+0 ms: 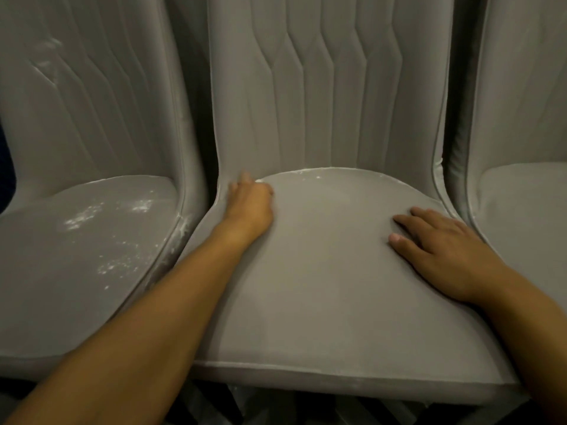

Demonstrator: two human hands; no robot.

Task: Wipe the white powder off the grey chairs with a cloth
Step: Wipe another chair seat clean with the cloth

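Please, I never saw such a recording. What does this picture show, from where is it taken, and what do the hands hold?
No machine here: a person wears a camera on the head, so this picture looks forward and down. Three grey padded fabric chairs stand side by side. The left hand reaches into the back corner of the middle chair, fingers curled; whether it holds a cloth, I cannot tell. The right hand rests flat on the same seat and holds nothing. White powder speckles the left chair, and a thin trace lines the middle seat's back edge.
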